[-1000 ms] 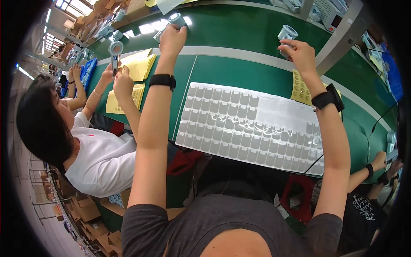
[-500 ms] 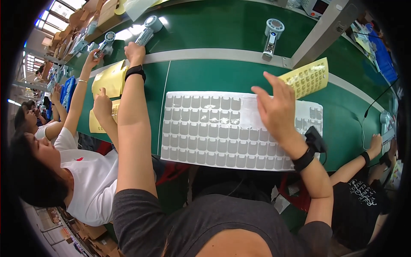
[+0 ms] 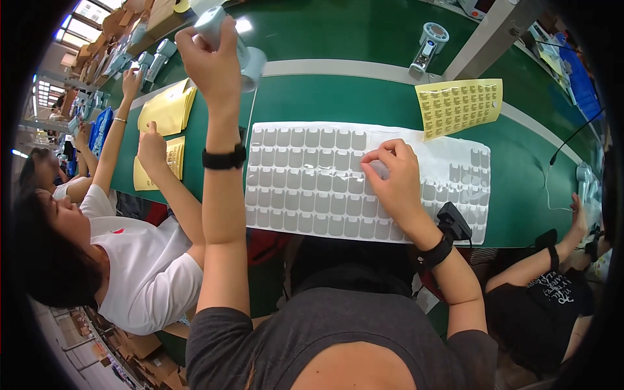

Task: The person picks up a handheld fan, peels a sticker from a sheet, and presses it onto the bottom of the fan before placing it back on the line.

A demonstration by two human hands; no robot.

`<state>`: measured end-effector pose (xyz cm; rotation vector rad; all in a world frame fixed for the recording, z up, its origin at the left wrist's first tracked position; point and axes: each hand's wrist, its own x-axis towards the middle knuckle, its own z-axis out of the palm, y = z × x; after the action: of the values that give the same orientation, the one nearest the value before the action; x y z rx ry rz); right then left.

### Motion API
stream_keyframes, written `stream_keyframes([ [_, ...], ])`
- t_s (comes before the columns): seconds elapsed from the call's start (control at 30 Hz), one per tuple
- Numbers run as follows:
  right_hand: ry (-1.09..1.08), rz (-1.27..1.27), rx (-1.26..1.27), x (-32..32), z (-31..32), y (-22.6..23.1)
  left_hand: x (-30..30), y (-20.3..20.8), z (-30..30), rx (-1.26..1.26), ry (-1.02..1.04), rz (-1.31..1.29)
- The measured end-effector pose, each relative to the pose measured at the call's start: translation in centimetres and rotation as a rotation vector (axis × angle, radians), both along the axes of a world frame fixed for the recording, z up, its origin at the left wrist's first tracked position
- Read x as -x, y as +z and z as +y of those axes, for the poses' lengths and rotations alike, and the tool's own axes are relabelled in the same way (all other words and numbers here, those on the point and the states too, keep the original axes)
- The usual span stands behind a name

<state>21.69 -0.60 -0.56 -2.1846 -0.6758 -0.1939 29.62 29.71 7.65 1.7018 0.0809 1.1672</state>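
Note:
My left hand (image 3: 211,62), raised at the far left of the table, is closed around a light blue handheld fan (image 3: 252,70). The fan's round end is smeared by motion and hangs to the right of my wrist. My right hand (image 3: 398,182) is over the white sticker sheet (image 3: 403,138), with thumb and fingers pinching a grey sticker (image 3: 379,170). Whether that sticker is fully off the sheet cannot be made out. Rows of grey stickers cover most of the sheet; its upper right part is bare backing.
A yellow label sheet (image 3: 459,107) lies beyond the sticker sheet. Another fan (image 3: 429,47) stands on the far green surface near a grey post (image 3: 491,40). Yellow sheets (image 3: 164,117) lie at left by a co-worker (image 3: 140,266); another person (image 3: 536,305) works at right.
My left hand has lifted the fan off the far surface and drawn it nearer. My right hand has moved left and nearer, from beside the yellow label sheet to the grey stickers, closing on one.

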Motion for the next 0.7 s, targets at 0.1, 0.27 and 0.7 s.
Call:
stream_keyframes([
  [0.1,-0.015,-0.017,-0.027,0.5,0.3,-0.3,3.3,1.2,-3.8,0.038,-0.114,-0.069],
  [0.27,-0.062,-0.037,-0.028,0.7,0.3,-0.7,7.9,0.9,-10.7,0.094,-0.167,-0.032],
  [0.7,-0.051,-0.038,-0.030,0.6,0.7,-0.4,15.3,1.2,-16.0,0.096,-0.265,0.218],
])
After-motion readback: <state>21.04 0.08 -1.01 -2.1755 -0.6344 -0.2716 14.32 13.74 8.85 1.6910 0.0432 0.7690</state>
